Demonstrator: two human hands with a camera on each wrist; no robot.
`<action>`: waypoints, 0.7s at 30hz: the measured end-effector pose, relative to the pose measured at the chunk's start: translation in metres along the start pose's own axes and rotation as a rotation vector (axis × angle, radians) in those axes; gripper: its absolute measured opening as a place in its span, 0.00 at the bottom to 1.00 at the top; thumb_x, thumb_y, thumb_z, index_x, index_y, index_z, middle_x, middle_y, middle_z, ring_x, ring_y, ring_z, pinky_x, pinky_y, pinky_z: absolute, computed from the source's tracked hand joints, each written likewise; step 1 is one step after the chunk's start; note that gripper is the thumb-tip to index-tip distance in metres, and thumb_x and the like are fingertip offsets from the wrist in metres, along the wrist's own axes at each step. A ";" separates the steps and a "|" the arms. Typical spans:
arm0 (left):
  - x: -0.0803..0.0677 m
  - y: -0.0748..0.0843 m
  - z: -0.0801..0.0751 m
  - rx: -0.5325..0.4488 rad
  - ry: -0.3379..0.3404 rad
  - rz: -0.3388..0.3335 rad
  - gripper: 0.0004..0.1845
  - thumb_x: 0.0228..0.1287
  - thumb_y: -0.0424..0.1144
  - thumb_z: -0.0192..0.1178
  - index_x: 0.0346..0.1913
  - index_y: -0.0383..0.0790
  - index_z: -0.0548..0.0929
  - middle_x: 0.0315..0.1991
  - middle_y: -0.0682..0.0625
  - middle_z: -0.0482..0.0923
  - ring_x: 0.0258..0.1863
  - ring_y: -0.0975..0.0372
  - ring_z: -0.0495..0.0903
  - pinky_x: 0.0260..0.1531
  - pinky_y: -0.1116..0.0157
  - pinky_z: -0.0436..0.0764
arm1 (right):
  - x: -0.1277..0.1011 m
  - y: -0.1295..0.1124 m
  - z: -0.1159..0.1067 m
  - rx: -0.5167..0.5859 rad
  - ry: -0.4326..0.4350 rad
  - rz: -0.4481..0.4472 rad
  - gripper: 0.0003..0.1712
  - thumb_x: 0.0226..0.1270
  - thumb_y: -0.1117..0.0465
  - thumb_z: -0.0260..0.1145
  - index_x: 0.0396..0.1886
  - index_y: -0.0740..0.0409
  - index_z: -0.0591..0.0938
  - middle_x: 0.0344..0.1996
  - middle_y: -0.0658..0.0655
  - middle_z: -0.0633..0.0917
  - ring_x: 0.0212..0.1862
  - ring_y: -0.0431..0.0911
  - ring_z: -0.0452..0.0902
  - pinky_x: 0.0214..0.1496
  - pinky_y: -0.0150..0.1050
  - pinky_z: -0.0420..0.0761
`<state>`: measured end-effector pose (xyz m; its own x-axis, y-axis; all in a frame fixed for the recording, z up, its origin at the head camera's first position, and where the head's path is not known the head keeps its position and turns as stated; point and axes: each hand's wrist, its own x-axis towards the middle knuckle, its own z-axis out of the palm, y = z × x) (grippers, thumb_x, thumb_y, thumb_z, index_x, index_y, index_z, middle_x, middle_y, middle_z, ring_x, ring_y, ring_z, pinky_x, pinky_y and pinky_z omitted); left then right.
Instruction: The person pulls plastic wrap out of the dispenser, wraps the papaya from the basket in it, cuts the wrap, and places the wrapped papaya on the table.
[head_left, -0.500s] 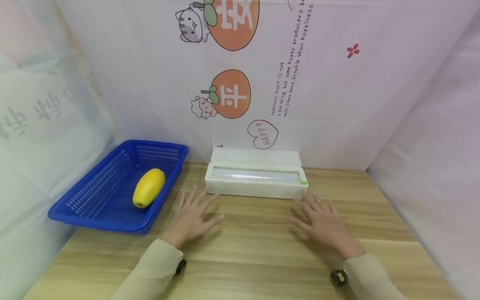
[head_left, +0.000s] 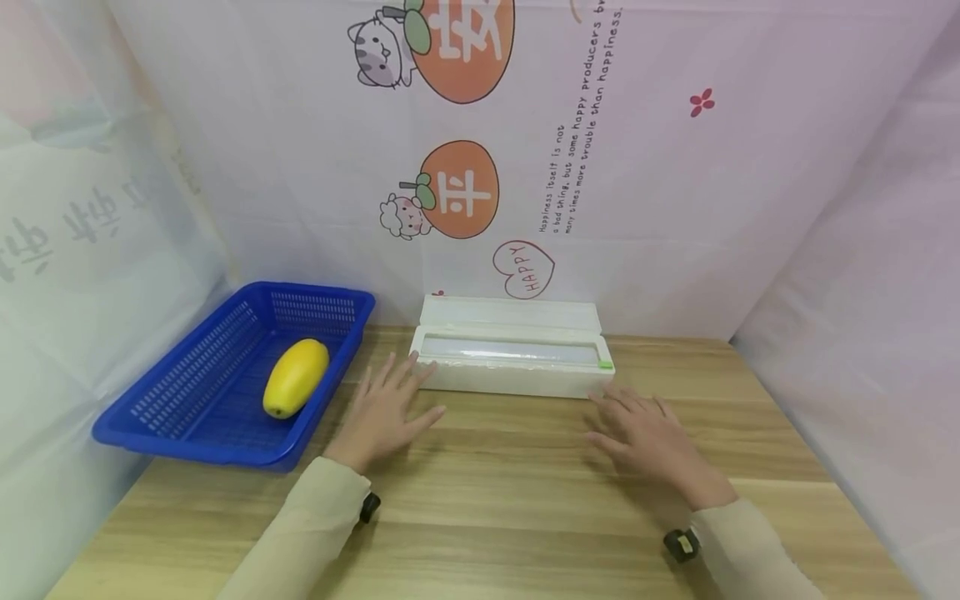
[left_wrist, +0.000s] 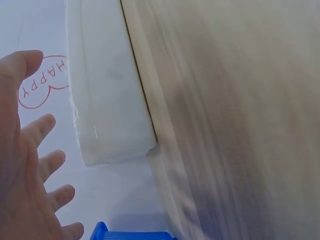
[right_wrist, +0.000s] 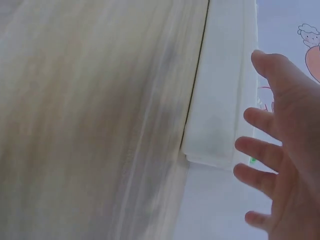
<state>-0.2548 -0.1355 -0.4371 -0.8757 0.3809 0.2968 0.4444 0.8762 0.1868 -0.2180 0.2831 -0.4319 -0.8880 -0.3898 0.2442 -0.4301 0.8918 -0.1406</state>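
In the head view, a white cling-film dispenser (head_left: 517,382) is standing towards the back of the wooden table (head_left: 495,508), lid (head_left: 513,315) raised, with the left hand (head_left: 378,417) and right hand (head_left: 645,433) hovering near its respective ends and a blue basket (head_left: 195,446) at left holding a yellow oblong fruit (head_left: 297,377). In the left wrist view, that hand's fingers are spreading wide, gripping nothing, beside the dispenser. In the right wrist view, the fingers are extending separately, likewise holding nothing, partly overlapping the dispenser, contact not discernible.
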 end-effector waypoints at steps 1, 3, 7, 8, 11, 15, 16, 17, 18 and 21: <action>0.002 -0.001 0.000 0.008 0.009 0.005 0.41 0.68 0.70 0.50 0.78 0.56 0.61 0.78 0.45 0.54 0.77 0.42 0.47 0.70 0.36 0.46 | 0.002 0.001 0.000 0.009 0.013 -0.007 0.36 0.70 0.39 0.64 0.70 0.53 0.74 0.67 0.62 0.74 0.66 0.63 0.69 0.68 0.73 0.50; 0.007 -0.003 0.000 0.025 0.023 0.009 0.41 0.66 0.67 0.56 0.77 0.54 0.63 0.77 0.45 0.56 0.76 0.42 0.51 0.70 0.37 0.49 | 0.005 0.002 -0.001 0.034 0.044 -0.017 0.32 0.69 0.43 0.67 0.66 0.55 0.77 0.63 0.61 0.79 0.63 0.61 0.73 0.69 0.72 0.51; 0.017 -0.007 0.000 -0.002 0.068 0.020 0.39 0.60 0.55 0.70 0.72 0.49 0.70 0.74 0.43 0.62 0.73 0.42 0.58 0.69 0.39 0.56 | 0.012 0.003 -0.003 0.076 0.133 -0.057 0.20 0.67 0.51 0.71 0.54 0.56 0.84 0.51 0.57 0.86 0.54 0.55 0.81 0.68 0.69 0.56; 0.020 -0.008 0.000 -0.013 0.082 0.024 0.38 0.58 0.52 0.72 0.71 0.49 0.71 0.73 0.42 0.64 0.72 0.43 0.60 0.68 0.39 0.58 | 0.014 0.003 -0.004 0.088 0.152 -0.065 0.17 0.66 0.53 0.71 0.51 0.56 0.85 0.48 0.55 0.87 0.52 0.54 0.82 0.68 0.68 0.57; 0.028 -0.010 0.000 -0.046 0.115 0.029 0.36 0.54 0.44 0.75 0.67 0.49 0.75 0.70 0.43 0.68 0.68 0.45 0.65 0.65 0.41 0.65 | 0.020 0.003 -0.005 0.110 0.192 -0.076 0.11 0.68 0.56 0.70 0.46 0.55 0.86 0.42 0.52 0.89 0.46 0.50 0.84 0.67 0.65 0.61; 0.036 -0.012 0.000 -0.066 0.134 0.023 0.33 0.54 0.42 0.75 0.64 0.51 0.77 0.67 0.46 0.71 0.66 0.47 0.67 0.61 0.43 0.67 | 0.027 0.005 -0.004 0.121 0.229 -0.074 0.09 0.70 0.56 0.68 0.45 0.53 0.87 0.38 0.50 0.89 0.41 0.47 0.84 0.63 0.62 0.65; 0.038 -0.012 0.000 -0.068 0.132 0.020 0.32 0.54 0.42 0.75 0.64 0.52 0.77 0.66 0.47 0.72 0.66 0.48 0.67 0.61 0.44 0.67 | 0.028 0.005 -0.004 0.126 0.243 -0.077 0.09 0.70 0.56 0.69 0.44 0.53 0.87 0.37 0.49 0.89 0.41 0.47 0.84 0.62 0.61 0.66; 0.039 -0.012 0.000 -0.073 0.130 0.016 0.31 0.54 0.43 0.75 0.63 0.52 0.78 0.65 0.48 0.73 0.65 0.48 0.68 0.62 0.44 0.67 | 0.030 0.006 -0.003 0.130 0.257 -0.082 0.09 0.69 0.56 0.69 0.44 0.53 0.87 0.36 0.49 0.88 0.41 0.47 0.83 0.61 0.60 0.67; 0.041 -0.013 -0.001 -0.081 0.130 0.011 0.31 0.54 0.43 0.76 0.62 0.52 0.79 0.64 0.48 0.74 0.65 0.48 0.68 0.62 0.44 0.67 | 0.031 0.006 -0.002 0.135 0.276 -0.091 0.08 0.69 0.56 0.69 0.44 0.53 0.87 0.36 0.49 0.88 0.42 0.48 0.83 0.59 0.59 0.68; 0.045 -0.015 0.000 -0.083 0.130 -0.004 0.28 0.55 0.44 0.76 0.60 0.53 0.80 0.60 0.50 0.76 0.63 0.49 0.70 0.61 0.46 0.67 | 0.036 0.008 0.001 0.135 0.348 -0.135 0.10 0.65 0.57 0.72 0.44 0.54 0.87 0.37 0.50 0.87 0.45 0.51 0.81 0.53 0.55 0.72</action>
<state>-0.3006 -0.1310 -0.4267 -0.8482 0.3314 0.4132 0.4597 0.8481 0.2635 -0.2539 0.2764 -0.4247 -0.7237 -0.3795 0.5764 -0.5775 0.7903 -0.2046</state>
